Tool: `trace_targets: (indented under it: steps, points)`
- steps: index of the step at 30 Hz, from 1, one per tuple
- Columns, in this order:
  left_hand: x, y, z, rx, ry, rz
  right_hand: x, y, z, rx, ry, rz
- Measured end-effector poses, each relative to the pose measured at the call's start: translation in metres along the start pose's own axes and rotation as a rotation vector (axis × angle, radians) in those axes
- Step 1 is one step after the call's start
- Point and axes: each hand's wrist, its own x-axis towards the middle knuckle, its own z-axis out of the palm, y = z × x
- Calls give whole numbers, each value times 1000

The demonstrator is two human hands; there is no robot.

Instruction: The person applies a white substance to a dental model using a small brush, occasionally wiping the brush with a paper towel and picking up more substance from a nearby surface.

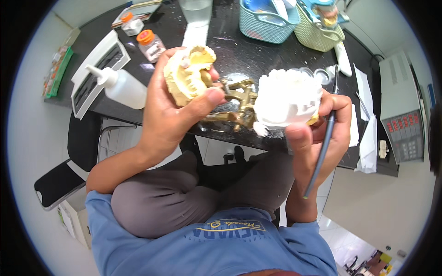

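Observation:
My left hand [168,110] is wrapped round a pale yellow dental cast [184,85], its row of teeth facing right. In my right hand [317,138] a bright white plaster dental cast [285,103] is gripped between thumb and fingers. The same hand carries a slim dark-handled tool [328,142] with a pointed upper end, slanting across the fingers; its exact kind I cannot tell. Between the two casts lies a brass-coloured dental articulator [241,103], over the front edge of the table. How it joins the casts is partly hidden.
On the black table [221,50] stand orange-capped jars [150,45], a white squeeze bottle [125,88], a clear water container [196,11], a blue basket [264,30] and a green basket [317,37]. A grey control unit [403,110] sits at right. A black chair [60,181] stands at left.

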Motion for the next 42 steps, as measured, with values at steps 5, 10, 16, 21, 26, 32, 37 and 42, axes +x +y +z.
trace_targets:
  steps: [5, 10, 16, 21, 26, 32, 37, 42]
  points:
    - [-3, 2, -1, -55, -18, 65, 21, -14, 5, 362, -17, 253]
    - [-7, 0, -7, -9, -155, 92, 48, -18, -1, 300, -131, 333]
    - [-14, 1, -9, -45, -254, 188, 74, -14, -6, 306, -195, 295]
    - [-9, 5, -7, 234, -273, 420, 92, -3, -15, 629, -456, 348]
    - [-15, 25, 2, 167, -395, 429, 98, -1, -3, 794, -629, 438]
    - [-16, 33, 8, 335, -332, 399, 99, -2, 4, 701, -612, 465]
    - [-23, 38, 15, 329, -246, 438, 93, 0, 17, 512, -554, 468]
    - [-21, 30, 10, 394, -106, 423, 78, -12, 23, 70, -307, 154]
